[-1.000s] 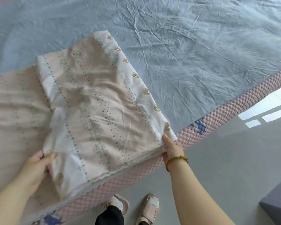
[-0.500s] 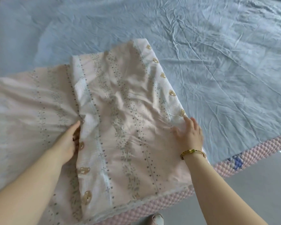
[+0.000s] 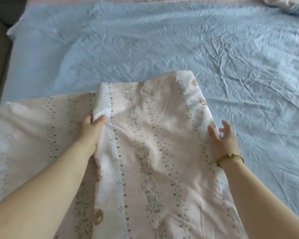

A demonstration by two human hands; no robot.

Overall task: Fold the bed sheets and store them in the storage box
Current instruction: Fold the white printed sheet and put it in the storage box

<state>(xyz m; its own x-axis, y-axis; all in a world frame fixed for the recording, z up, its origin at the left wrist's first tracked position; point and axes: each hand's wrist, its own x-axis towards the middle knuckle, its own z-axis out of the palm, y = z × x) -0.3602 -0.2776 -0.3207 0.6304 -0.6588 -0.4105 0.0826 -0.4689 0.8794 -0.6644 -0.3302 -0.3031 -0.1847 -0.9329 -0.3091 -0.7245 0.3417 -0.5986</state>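
Pink sheet (image 3: pixel 154 152) lies part-folded on blue sheet (image 3: pixel 162 49), close in front of person; folded panel sits over flatter layer spreading left. Left hand (image 3: pixel 91 130) pinches panel's left edge, thumb on top, fingers tucked under cloth. Right hand (image 3: pixel 221 137) at panel's right edge, fingers spread and loose, gripping nothing; contact with cloth unclear. Bracelet (image 3: pixel 230 157) on right wrist

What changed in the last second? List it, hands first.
Both hands slid from the near corners up the pink folded sheet: the left hand now grips its left edge, the right hand lies open at its right edge. The sheet stays folded on the blue sheet.
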